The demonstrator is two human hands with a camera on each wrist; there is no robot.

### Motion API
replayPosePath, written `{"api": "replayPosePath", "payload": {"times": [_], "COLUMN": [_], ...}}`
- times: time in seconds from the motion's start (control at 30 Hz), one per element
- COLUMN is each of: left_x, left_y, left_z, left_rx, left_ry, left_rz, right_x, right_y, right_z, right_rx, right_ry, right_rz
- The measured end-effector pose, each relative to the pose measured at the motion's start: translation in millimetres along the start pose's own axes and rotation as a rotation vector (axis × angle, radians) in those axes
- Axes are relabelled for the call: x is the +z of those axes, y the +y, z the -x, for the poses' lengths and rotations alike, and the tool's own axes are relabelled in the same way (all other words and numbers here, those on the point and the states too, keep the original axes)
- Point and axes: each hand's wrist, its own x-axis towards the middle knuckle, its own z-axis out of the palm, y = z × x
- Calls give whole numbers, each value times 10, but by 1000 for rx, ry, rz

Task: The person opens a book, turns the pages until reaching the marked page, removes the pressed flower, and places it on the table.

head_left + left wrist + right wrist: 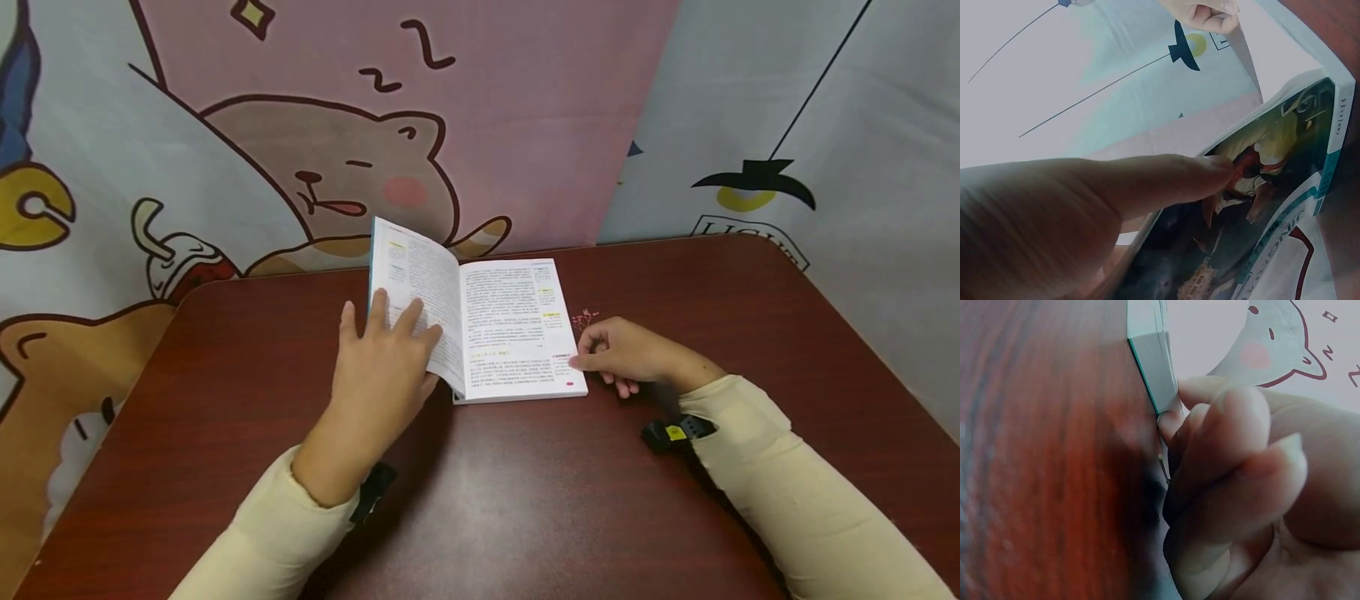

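Observation:
An open book [510,329] lies on the table, its left side tilted up and its right side flat. My left hand [378,375] holds the raised side, fingers spread over the printed page. In the left wrist view, the thumb [1172,181] presses on the dark picture cover [1266,162]. At the lower right edge, my right hand [633,354] pinches the book, thumb on top of the page and the other fingers curled. The right wrist view shows those curled fingers [1229,469] at the corner of the page block [1155,369]; what lies beneath the thumb is partly hidden.
The reddish-brown table [540,500] extends around the book. A small red branching thing [585,318] is beside the book's right edge. Behind stands a cloth backdrop [555,125] with a cartoon bear. A black device [663,435] is strapped to the right wrist.

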Motion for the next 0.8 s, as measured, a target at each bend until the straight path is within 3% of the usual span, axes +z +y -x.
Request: {"api": "replayPosePath", "payload": {"times": [0.27,0.5,0.67,0.8], "left_x": [-34,-27,-12,-6], "left_y": [22,32,43,52], "left_z": [-1,-17,-11,-15], "left_rx": [2,-7,-18,-18], "left_ry": [122,205,238,250], "left_rz": [52,196,320,328], "right_x": [4,14,14,12], "right_y": [16,0,-16,-10], "right_z": [-10,-6,5,4], "right_rx": [-2,-7,-12,-17], "right_ry": [6,13,17,18], "right_rz": [2,8,13,15]}}
